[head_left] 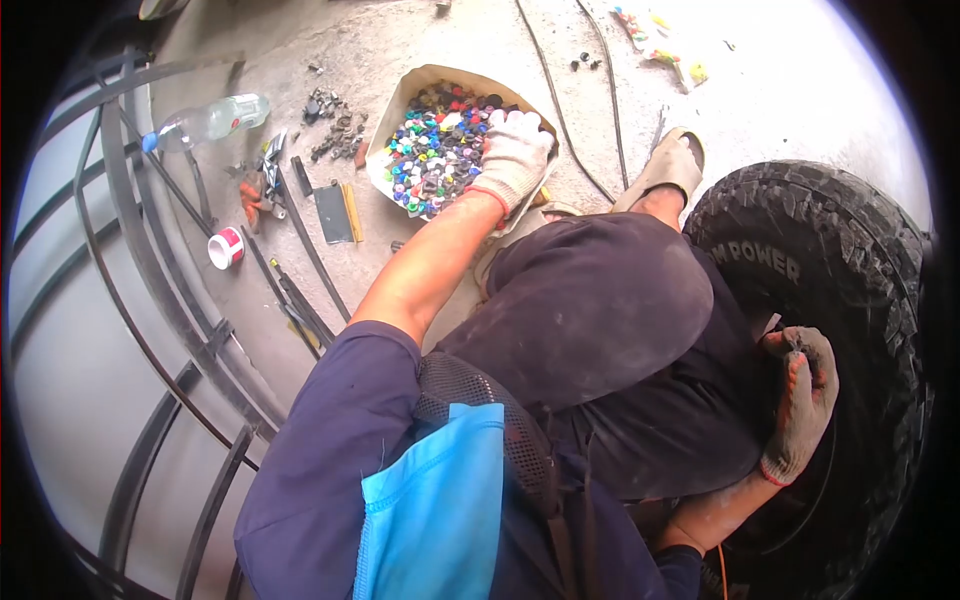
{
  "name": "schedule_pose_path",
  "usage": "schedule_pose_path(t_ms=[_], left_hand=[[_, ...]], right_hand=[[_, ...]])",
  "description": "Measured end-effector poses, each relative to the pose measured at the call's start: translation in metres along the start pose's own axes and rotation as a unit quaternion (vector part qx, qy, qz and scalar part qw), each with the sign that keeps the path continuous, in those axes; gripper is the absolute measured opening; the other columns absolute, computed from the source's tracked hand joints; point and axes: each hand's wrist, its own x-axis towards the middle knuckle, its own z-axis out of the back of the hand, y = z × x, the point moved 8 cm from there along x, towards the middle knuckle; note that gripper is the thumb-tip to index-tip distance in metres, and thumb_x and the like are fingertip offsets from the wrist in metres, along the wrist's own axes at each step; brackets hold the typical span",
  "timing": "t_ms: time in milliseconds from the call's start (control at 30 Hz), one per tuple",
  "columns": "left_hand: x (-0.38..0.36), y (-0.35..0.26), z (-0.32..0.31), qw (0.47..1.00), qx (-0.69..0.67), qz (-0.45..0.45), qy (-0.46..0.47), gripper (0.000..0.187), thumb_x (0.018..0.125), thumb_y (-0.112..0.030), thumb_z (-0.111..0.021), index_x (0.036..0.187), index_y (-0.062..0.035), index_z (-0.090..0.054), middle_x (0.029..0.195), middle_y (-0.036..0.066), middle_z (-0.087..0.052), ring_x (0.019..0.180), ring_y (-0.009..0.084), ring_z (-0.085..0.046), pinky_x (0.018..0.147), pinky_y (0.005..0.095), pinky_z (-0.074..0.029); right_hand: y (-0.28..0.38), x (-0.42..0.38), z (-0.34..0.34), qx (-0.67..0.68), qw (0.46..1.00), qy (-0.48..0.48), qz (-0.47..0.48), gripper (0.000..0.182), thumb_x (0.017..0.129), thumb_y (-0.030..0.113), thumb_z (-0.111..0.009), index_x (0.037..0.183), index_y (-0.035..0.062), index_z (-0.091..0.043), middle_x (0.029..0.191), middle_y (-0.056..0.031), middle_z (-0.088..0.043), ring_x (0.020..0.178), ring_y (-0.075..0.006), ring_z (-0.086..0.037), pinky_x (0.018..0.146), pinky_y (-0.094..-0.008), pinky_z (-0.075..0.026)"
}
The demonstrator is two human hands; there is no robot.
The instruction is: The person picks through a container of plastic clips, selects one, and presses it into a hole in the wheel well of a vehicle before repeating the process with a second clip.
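- The person crouches on a concrete floor (400, 50), both hands in knit work gloves with red cuffs.
- The left hand (513, 155) reaches forward into a shallow tray (395, 120) heaped with coloured bottle caps (435, 150). Its fingers curl down onto the heap; whether a cap is already pinched between them cannot be told, because the back of the glove hides the fingertips.
- The right hand (800, 400) rests against the inner side of a big off-road tyre (830, 260) standing just beside the person's knee. It is nearly closed, gripping a small dark thing between thumb and fingers; what that thing is stays too small to make out.
- As for progress, the tray is full of caps, so little appears to have been drawn from it. No caps show on or around the tyre, so the work reads as at an early or middle stage, with most left to do.
- Left of the tray lie flat metal strips (300, 270), a clear plastic bottle (210, 120), a roll of tape (226, 247) and scattered small scrap.
- A curved metal railing (150, 300) runs along the left edge, and thin cables (570, 130) trail across the floor beyond the tray.
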Motion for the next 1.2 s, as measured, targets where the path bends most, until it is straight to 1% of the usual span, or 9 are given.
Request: schedule_pose_path(t_ms=[200,333,433,467,567,733,900,1100,1200], left_hand=[[-0.009,0.004,0.026,0.997,-0.051,0.027,-0.054,0.014,0.083,-0.024,-0.067,0.091,-0.0154,-0.076,0.1,0.009,-0.066,0.102,0.0269,-0.061,0.092,0.0485,-0.041],[-0.037,0.023,0.039,0.968,-0.222,0.112,-0.023,0.022,0.09,-0.022,-0.071,0.105,-0.0069,-0.074,0.103,0.012,-0.072,0.101,0.0265,-0.068,0.093,0.0418,-0.051],[-0.069,0.045,0.039,0.815,-0.522,0.245,-0.049,0.026,0.091,-0.02,-0.075,0.106,0.0004,-0.071,0.105,0.012,-0.072,0.1,0.0238,-0.069,0.092,0.037,-0.052],[-0.075,0.045,0.05,0.815,-0.522,0.246,-0.05,0.026,0.091,-0.02,-0.075,0.106,0.0004,-0.071,0.105,0.012,-0.072,0.1,0.0238,-0.069,0.092,0.037,-0.052],[-0.092,0.041,0.07,0.684,-0.67,0.288,0.006,0.024,0.094,-0.006,-0.071,0.117,0.0007,-0.066,0.112,0.008,-0.073,0.101,0.0131,-0.067,0.087,0.0286,-0.055],[-0.098,0.038,0.088,0.675,-0.695,0.25,-0.005,0.022,0.095,0.0,-0.066,0.117,-0.0017,-0.069,0.114,0.005,-0.071,0.108,0.012,-0.065,0.096,0.0286,-0.053],[-0.086,0.035,0.131,0.791,-0.592,0.112,-0.109,0.017,0.088,-0.002,-0.074,0.104,-0.0024,-0.075,0.109,0.007,-0.069,0.102,0.0147,-0.067,0.088,0.0277,-0.056],[-0.085,0.02,0.198,0.793,-0.587,0.029,-0.159,0.02,0.085,0.002,-0.075,0.104,-0.0026,-0.074,0.104,0.008,-0.071,0.103,0.0189,-0.067,0.09,0.0305,-0.055],[-0.085,0.009,0.237,0.797,-0.572,-0.025,-0.192,0.02,0.082,0.001,-0.076,0.102,-0.0016,-0.074,0.105,0.01,-0.071,0.103,0.0215,-0.067,0.09,0.0333,-0.054]], right_hand=[[-0.004,-0.001,0.003,0.004,1.0,0.002,0.002,0.027,0.098,0.02,-0.067,0.109,-0.0044,-0.064,0.102,-0.0099,-0.065,0.097,-0.0177,-0.064,0.093,-0.031,-0.048],[-0.006,-0.003,0.004,0.021,1.0,-0.008,0.003,0.026,0.098,0.019,-0.066,0.11,-0.0043,-0.064,0.102,-0.0105,-0.066,0.096,-0.0187,-0.065,0.093,-0.0318,-0.048],[-0.005,-0.003,0.004,0.011,1.0,0.002,0.009,0.026,0.098,0.019,-0.066,0.11,-0.0044,-0.064,0.101,-0.0107,-0.066,0.097,-0.019,-0.065,0.093,-0.0323,-0.049],[-0.005,-0.003,0.004,0.012,1.0,0.003,0.01,0.026,0.098,0.019,-0.066,0.11,-0.0044,-0.064,0.101,-0.0107,-0.066,0.097,-0.019,-0.065,0.093,-0.0323,-0.049],[-0.008,-0.003,0.004,0.018,1.0,-0.004,0.008,0.026,0.098,0.018,-0.066,0.111,-0.004,-0.065,0.101,-0.0106,-0.066,0.097,-0.0191,-0.065,0.094,-0.0326,-0.049],[-0.007,-0.003,0.005,0.021,1.0,-0.011,0.006,0.025,0.099,0.018,-0.067,0.112,-0.0032,-0.065,0.103,-0.0096,-0.066,0.097,-0.018,-0.065,0.093,-0.0309,-0.049],[-0.004,-0.001,0.004,0.031,0.999,-0.004,0.008,0.023,0.099,0.015,-0.067,0.113,-0.0035,-0.066,0.106,-0.0085,-0.066,0.097,-0.0161,-0.065,0.091,-0.0291,-0.049],[0.018,-0.004,-0.009,0.047,0.997,0.031,0.045,0.021,0.096,0.01,-0.067,0.113,-0.0028,-0.068,0.102,-0.0065,-0.07,0.093,-0.0108,-0.064,0.079,-0.0214,-0.046],[0.021,-0.005,-0.013,0.191,0.974,0.067,0.103,0.025,0.097,0.016,-0.067,0.115,-0.0018,-0.066,0.103,-0.0114,-0.07,0.095,-0.0191,-0.067,0.087,-0.0328,-0.053]])
